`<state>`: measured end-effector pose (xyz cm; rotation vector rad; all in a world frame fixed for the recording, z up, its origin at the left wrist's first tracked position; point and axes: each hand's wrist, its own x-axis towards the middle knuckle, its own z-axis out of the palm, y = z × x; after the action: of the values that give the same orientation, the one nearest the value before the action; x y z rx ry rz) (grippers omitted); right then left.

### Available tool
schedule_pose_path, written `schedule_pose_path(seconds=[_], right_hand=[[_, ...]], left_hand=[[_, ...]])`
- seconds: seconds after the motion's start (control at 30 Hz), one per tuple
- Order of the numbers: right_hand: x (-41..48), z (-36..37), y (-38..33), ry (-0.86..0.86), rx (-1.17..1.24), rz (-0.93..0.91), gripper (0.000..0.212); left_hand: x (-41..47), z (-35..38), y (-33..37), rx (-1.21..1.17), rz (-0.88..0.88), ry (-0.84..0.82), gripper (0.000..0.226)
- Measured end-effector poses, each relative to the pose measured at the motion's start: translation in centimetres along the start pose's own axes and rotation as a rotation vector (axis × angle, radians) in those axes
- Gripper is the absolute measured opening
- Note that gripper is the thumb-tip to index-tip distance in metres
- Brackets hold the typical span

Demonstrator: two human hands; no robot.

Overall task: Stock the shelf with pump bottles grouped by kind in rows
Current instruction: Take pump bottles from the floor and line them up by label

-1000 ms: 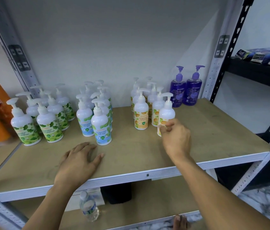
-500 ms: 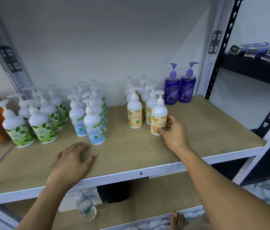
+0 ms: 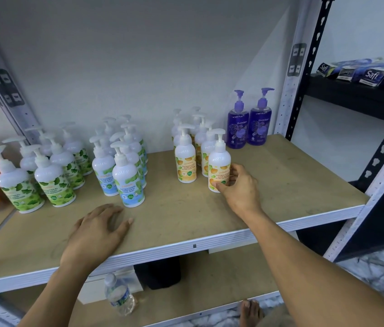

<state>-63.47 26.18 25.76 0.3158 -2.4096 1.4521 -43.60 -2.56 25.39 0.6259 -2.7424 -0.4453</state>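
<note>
The right hand (image 3: 240, 187) has its fingers (image 3: 233, 173) and thumb curled round the lower body of the front orange-label bottle (image 3: 219, 165), which stands upright on the shelf (image 3: 287, 185) at the head of its group, just ahead of the other orange-label bottles (image 3: 186, 159). The left hand (image 3: 99, 230) lies flat near the front edge, fingers loosely spread and holding nothing. The grip sits low on a tall, top-heavy bottle, so a quick shove sideways could tip it. Pushed back too hard, it would knock the crowded bottles behind, and their pump heads look close enough to catch on one another. The two purple bottles (image 3: 249, 123) stand against the wall just beside the group, so a swing to the right at the back risks bumping them. Open room is good. Bare board runs right of the hand to the upright post and forward to the front lip, and a wide gap separates this group from the blue-label bottles (image 3: 127, 178). Green-label bottles (image 3: 44, 182) fill the left end.
</note>
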Motion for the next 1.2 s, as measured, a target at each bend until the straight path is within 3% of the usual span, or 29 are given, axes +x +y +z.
schedule_pose_path(seconds=[0.33, 0.47, 0.53, 0.67, 0.9, 1.07, 1.2], right_hand=[[0.2, 0.0, 0.2, -0.02, 0.012, 0.013, 0.066], [-0.3, -0.5, 0.2, -0.081, -0.001, 0.044, 0.077], [-0.9, -1.6, 0.2, -0.156, -0.147, 0.048, 0.081], [-3.6, -5.5, 1.0, -0.357, -0.743, -0.078, 0.072], [-8.2, -12.0, 2.9, -0.557, -0.836, -0.176, 0.075], [-13.5, -17.8, 5.0, -0.551, -0.795, -0.216, 0.076], [-20.2, -23.8, 9.4, -0.59, -0.771, -0.108, 0.09]], left_hand=[[0.0, 0.0, -0.1, 0.001, 0.011, 0.001, 0.05], [0.1, 0.1, -0.2, 0.002, 0.008, -0.013, 0.052], [-0.1, -0.1, 0.0, 0.02, -0.007, -0.02, 0.056], [-1.5, 0.0, 1.7, 0.159, -0.078, -0.071, 0.077], [-6.3, 0.4, 6.9, 0.226, -0.138, -0.142, 0.078], [-10.5, 1.8, 12.1, 0.26, 0.034, -0.216, 0.086], [-13.9, 4.0, 18.5, 0.237, 0.239, -0.312, 0.084]])
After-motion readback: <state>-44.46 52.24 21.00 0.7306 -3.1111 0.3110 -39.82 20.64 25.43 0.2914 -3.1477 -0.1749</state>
